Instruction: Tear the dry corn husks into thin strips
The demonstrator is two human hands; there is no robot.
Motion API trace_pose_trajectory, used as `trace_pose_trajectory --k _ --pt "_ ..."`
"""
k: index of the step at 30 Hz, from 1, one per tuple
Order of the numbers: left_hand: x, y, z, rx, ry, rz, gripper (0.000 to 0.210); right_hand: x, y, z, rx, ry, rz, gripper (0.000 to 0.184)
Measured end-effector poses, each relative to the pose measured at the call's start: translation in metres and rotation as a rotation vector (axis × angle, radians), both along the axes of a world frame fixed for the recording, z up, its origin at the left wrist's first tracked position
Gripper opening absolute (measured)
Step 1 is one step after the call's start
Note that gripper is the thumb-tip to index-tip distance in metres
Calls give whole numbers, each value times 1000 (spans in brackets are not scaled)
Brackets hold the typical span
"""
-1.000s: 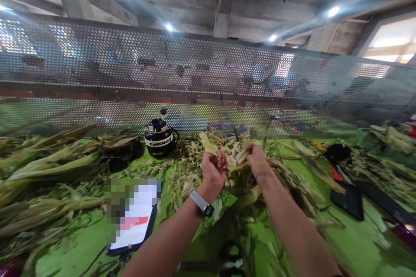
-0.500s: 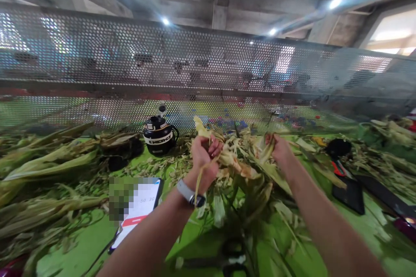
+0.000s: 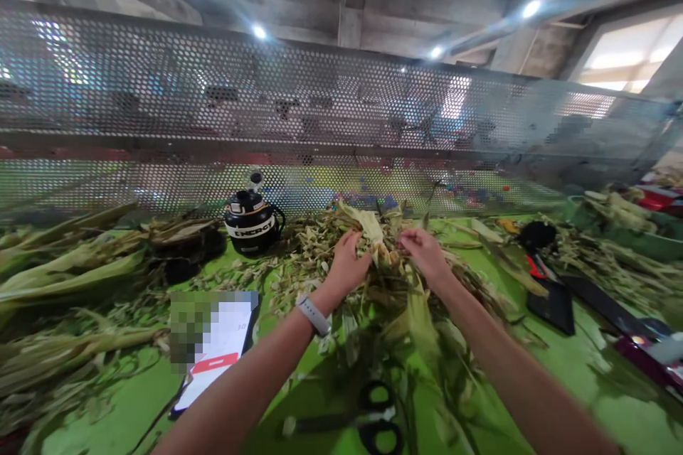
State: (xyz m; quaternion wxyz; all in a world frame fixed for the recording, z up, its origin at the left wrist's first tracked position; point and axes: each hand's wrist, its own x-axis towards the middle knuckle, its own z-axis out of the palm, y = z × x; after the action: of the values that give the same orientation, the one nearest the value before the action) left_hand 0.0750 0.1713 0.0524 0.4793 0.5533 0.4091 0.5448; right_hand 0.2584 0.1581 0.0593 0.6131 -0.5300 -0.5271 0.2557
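Over a heap of dry corn husks (image 3: 368,220) both hands work at the middle of the green table. My left hand (image 3: 346,266), with a pale watch strap on its wrist, has thumb and fingers apart beside the upright pale husks. Close by on the right, my right hand (image 3: 425,250) has its fingertips pinched together at the edge of the husks; a piece of corn husk seems to be between them, though it is small. Long green husk leaves (image 3: 421,320) hang down toward me below the right hand. Black-handled scissors (image 3: 380,434) lie nearer to me.
A black jug marked ENERGY (image 3: 250,229) stands left of the heap, with a lit phone (image 3: 221,348) in front. More husks (image 3: 80,270) are piled at left. A black flat device (image 3: 552,309) and a green basket (image 3: 640,238) are at right. A perforated metal screen (image 3: 320,106) rises behind.
My left hand has turned and opened, and the yellowish strip trailing over its wrist is gone. My right hand has moved in toward the left. The view has shifted slightly right.
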Motion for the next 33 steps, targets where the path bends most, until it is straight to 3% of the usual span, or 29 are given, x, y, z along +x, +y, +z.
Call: trace_pose_trajectory --k 6,8,10,12,15,18,21,24,26,29,31,33 --pt "-45 -23 -4 65 265 -49 23 54 -44 4 -80 -485 196 25" --pt "-55 -31 -5 51 323 -59 20 68 -59 -2 -94 -628 270 30" --pt "-61 -41 -7 35 342 -95 18 79 -71 -13 -35 -935 315 38" --pt "-64 -49 -7 30 363 -136 18 88 -79 -24 5 -1116 313 41" --pt "-65 -59 -6 32 391 -159 19 97 -85 -25 12 -1195 297 32" --pt "-66 -65 -7 37 387 -162 18 96 -90 -2 73 -1149 269 22" --pt "-65 -72 -7 47 312 -210 18 75 -97 29 141 -984 147 23" --pt "-60 -86 -2 -16 206 -325 21 34 -105 43 28 -829 19 32" --pt "-55 -100 4 -85 116 -408 24 1 -108 38 2 -807 64 28" --pt "-48 -117 8 -292 -161 -503 33 -47 -112 19 106 -923 106 18" --pt "-47 -122 5 -369 -313 -435 33 -72 -115 7 209 -967 232 17" --pt "-50 -121 -3 -419 -411 -310 32 -87 -116 -1 228 -960 360 28"
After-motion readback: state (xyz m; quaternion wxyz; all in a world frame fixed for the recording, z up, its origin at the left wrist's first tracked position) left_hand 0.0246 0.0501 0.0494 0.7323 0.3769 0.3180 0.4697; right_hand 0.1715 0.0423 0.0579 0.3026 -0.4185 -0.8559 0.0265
